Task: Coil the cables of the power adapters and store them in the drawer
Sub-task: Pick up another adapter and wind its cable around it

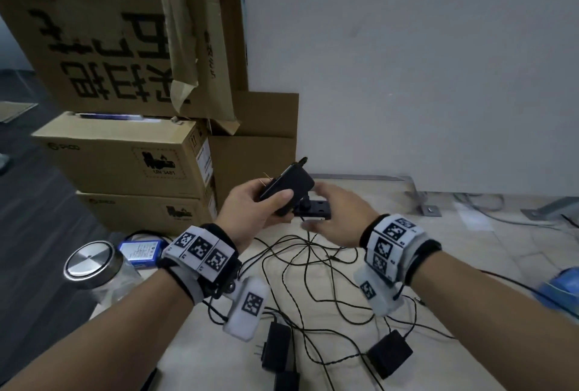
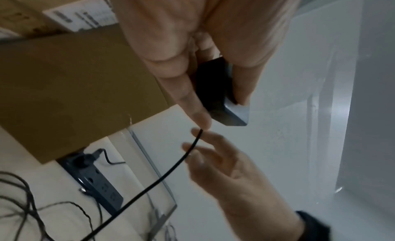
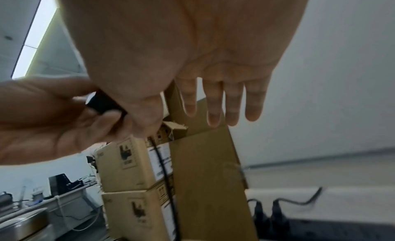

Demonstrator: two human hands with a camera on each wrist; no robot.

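Left hand (image 1: 250,205) grips a black power adapter (image 1: 286,185) at frame centre, thumb and fingers clamped on its body; long axis tilted, far end toward upper right. Its cable (image 2: 162,177) hangs down toward lower left. Right hand (image 1: 338,212) just beside it, fingers straight and apart, holding nothing. Two more adapters (image 1: 390,354) lie among tangled cables at the bottom. Glass jar (image 1: 97,274), lid on, lower left; contents unclear.

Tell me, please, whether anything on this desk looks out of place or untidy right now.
Yes: the black cables sprawl in a loose tangle across the desk, none coiled. The left hand grips one power adapter; two adapters lie among the cables.
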